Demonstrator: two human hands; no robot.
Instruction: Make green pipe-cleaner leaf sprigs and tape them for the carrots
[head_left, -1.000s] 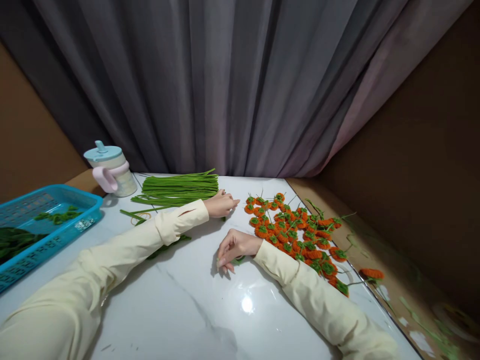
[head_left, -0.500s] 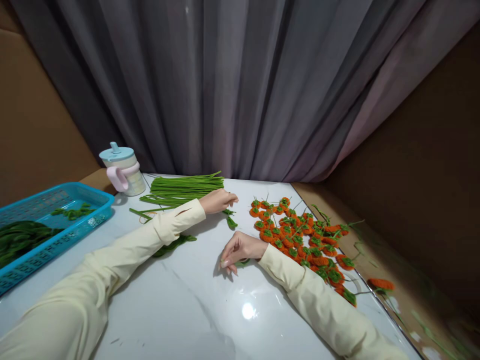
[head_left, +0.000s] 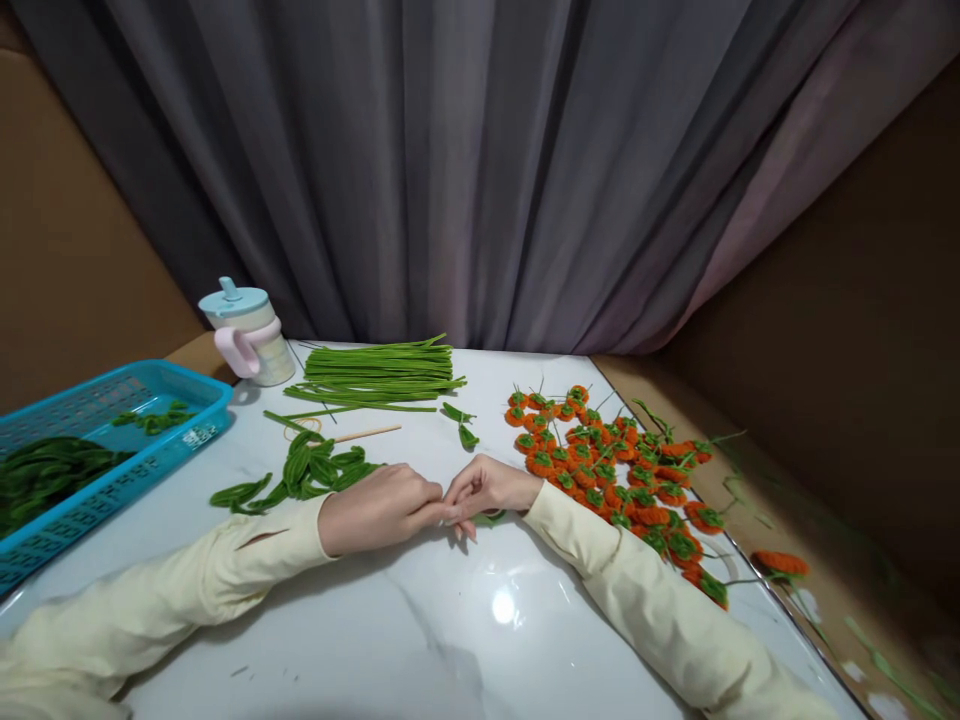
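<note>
Over the middle of the white table, my left hand [head_left: 386,508] and my right hand [head_left: 495,486] meet at the fingertips. Both are closed in a pinch, and whatever lies between the fingers is too small or hidden to make out. A bit of green [head_left: 490,518] shows under my right hand. Beside my left hand lies a pile of fuzzy green leaf shapes [head_left: 304,470]. A few small green leaf pieces [head_left: 466,437] rest just beyond both hands. Many orange fuzzy pieces with green tops [head_left: 577,460], several with thin stems, spread to the right of my right hand.
Green fuzzy stems [head_left: 375,368] lie bundled at the back, with a thin wooden stick [head_left: 367,435] in front. A lidded cup [head_left: 251,335] stands back left. At left, a blue basket [head_left: 210,415] holds green pieces. A grey curtain [head_left: 450,180] hangs behind the table.
My left hand has come back from near the stems to my right hand, uncovering the leaf pile and wooden stick. My right hand stays in nearly the same place, still pinched.
</note>
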